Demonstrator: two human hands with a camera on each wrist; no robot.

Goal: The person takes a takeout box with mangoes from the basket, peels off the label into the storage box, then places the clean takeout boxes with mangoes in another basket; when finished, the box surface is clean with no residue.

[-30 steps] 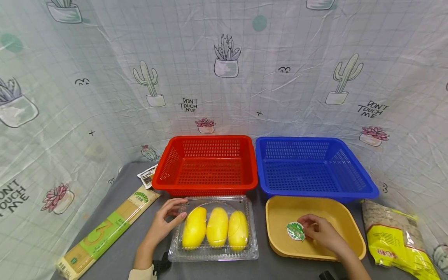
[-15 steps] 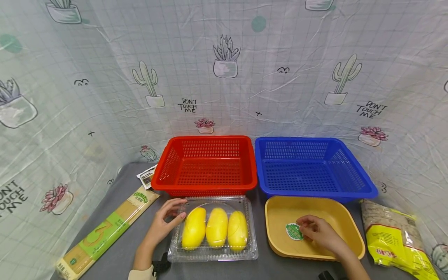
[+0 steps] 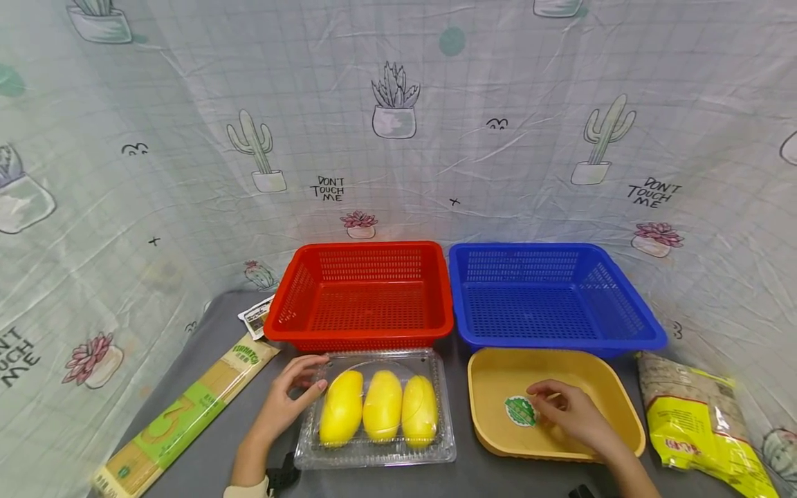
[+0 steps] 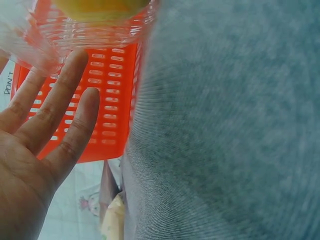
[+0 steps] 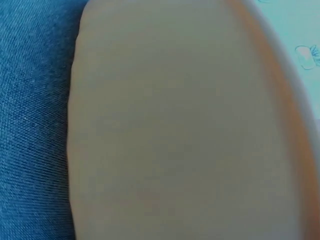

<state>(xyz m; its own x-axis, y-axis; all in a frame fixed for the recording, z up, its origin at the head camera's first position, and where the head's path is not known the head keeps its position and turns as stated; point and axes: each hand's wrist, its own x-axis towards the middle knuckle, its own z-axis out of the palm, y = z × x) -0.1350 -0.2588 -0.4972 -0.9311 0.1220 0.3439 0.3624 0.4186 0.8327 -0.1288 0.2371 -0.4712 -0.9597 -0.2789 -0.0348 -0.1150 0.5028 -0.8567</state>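
My left hand (image 3: 281,402) had its fingers spread loosely, at the left edge of the clear box (image 3: 373,462), in which three yellow fruits (image 3: 382,407) lay side by side, before the red basket (image 3: 358,335). My right hand (image 3: 574,416) was over the yellow tray (image 3: 588,377), fingers bent beside the round green sticker (image 3: 517,411); whether they pinched it, I could not tell.
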